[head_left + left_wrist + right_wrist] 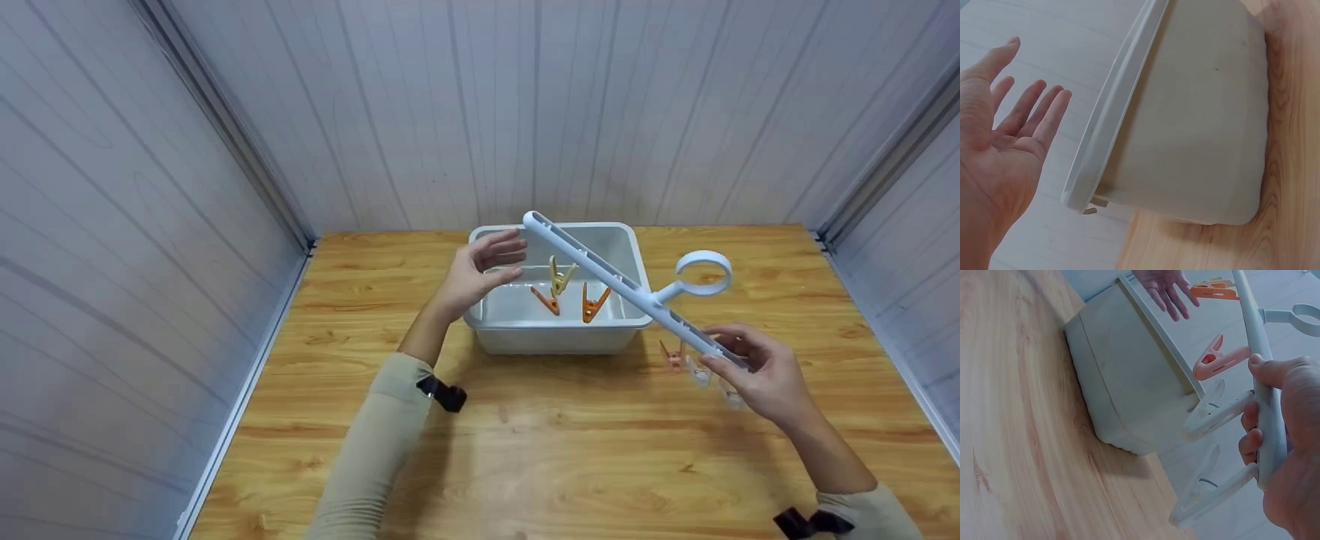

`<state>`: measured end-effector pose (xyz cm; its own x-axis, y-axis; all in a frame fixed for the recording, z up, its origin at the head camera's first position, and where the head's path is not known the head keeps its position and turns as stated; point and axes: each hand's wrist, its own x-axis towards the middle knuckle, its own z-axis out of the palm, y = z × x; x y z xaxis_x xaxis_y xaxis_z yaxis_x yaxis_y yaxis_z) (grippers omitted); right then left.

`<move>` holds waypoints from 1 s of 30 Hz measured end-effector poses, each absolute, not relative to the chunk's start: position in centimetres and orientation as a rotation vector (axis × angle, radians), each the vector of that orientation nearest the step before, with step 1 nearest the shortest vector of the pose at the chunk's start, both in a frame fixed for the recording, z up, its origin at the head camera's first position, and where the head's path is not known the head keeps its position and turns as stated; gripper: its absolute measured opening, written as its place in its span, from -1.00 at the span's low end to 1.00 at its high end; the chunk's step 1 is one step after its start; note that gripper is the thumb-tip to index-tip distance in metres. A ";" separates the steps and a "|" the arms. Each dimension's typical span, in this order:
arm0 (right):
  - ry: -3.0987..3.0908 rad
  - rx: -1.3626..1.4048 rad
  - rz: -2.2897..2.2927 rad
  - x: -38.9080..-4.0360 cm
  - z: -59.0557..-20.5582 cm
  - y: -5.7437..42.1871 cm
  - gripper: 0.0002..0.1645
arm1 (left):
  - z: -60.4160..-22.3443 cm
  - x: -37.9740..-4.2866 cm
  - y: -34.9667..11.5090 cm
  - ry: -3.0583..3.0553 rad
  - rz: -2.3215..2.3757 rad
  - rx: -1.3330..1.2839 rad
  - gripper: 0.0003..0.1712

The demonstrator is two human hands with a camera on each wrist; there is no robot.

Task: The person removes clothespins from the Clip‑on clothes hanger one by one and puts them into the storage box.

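In the head view a white clip hanger (607,274) with a ring-shaped hook (703,272) slants up to the left over a basin. My right hand (761,371) grips its lower end, fingers curled round the bar. Near that hand, a pink clip (1220,360) and two clear clips (1216,416) hang from the bar. Farther along it, orange clips (1213,292) and a yellow clip (559,277) show, overlapping the basin's inside in the head view. My left hand (487,271) is held over the basin's left side, fingers spread and holding nothing, a short way from the hanger's raised end.
The light grey basin (555,339) stands on a wood-grain table (510,435) near the back wall (495,112). Pale panels also rise on the left (112,247) and right (907,262) sides of the table.
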<state>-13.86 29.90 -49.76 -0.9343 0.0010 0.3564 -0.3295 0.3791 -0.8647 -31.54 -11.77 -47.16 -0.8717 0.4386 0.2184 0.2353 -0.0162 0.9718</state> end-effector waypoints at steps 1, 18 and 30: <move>-2.346 0.288 1.575 -13.9 -49.8 29.8 -0.58 | -47.2 -31.4 -11.8 2.094 2.013 0.735 -0.27; -2.363 0.359 1.562 -14.9 -49.7 28.8 -0.60 | -46.9 -29.5 -12.0 2.055 2.082 0.775 -0.34; -2.305 0.390 1.604 -15.4 -49.1 28.4 -0.57 | -46.9 -29.2 -12.6 1.943 2.082 0.841 -0.29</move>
<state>-15.42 28.40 -49.05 -0.9162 -0.0478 0.3978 -0.3896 0.3379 -0.8567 -29.24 -12.55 -46.92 -0.8260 0.4880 0.2823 0.2479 -0.1354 0.9593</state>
